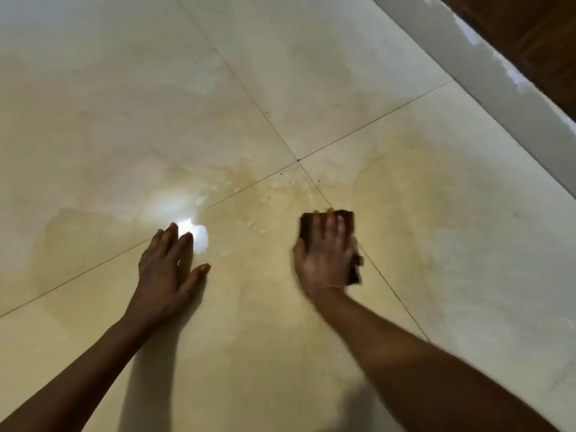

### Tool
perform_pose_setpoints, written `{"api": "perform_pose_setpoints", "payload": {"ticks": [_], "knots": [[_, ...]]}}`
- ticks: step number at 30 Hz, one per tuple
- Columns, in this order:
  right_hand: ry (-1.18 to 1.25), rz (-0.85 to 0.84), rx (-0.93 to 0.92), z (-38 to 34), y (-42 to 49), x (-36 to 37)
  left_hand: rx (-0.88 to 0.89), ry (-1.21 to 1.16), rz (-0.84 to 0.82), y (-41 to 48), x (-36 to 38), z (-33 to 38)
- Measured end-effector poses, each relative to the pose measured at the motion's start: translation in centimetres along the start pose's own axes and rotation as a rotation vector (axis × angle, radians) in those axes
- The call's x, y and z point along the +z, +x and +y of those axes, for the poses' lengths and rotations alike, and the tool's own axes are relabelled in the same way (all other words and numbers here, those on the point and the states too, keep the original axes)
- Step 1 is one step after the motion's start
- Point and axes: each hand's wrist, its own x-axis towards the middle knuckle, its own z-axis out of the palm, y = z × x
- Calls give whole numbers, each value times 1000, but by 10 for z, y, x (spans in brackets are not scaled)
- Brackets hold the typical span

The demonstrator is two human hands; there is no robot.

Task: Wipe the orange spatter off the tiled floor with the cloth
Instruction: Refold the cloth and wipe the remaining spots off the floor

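Observation:
A dark brown folded cloth (307,222) lies flat on the glossy cream tiled floor (124,120), just below where four tiles meet. My right hand (325,254) presses down on the cloth with straight fingers and covers most of it. My left hand (170,263) rests flat on the floor to the left, fingers spread, holding nothing. A pale orange-yellow wet smear with small droplets (274,188) spreads around the tile junction, just beyond the cloth. The right hand and cloth look slightly blurred.
A grey-white skirting strip (498,88) runs diagonally along the upper right, with dark wood (536,42) beyond it. A bright light glare (190,229) reflects on the floor by my left fingertips. Dark grout lines (358,132) cross the floor.

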Motion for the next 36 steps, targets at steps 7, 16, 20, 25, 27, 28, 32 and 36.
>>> {"api": "perform_pose_setpoints", "payload": {"ticks": [7, 16, 20, 25, 27, 28, 32, 36], "knots": [[-107, -244, -828, 5, -75, -1, 19, 60, -40, -1, -11, -3], [-80, -324, -790, -71, -93, 17, -134, 165, -9, -57, -45, -66], [-216, -348, -777, -5, -64, -17, -247, 144, 20, -73, -62, -85], [-110, -169, -300, -99, 44, 7, -246, 164, 90, -80, -40, -90], [-77, -158, -468, -157, 28, 31, -255, 199, 110, -78, -33, -93], [-58, -213, -609, -165, 3, 36, -249, 217, 101, -77, -33, -93], [-17, -373, -939, -75, -41, -4, -278, 230, 86, -78, -37, -91], [-63, -141, -278, -46, 84, -10, -288, 256, 117, -77, -30, -92]]}}
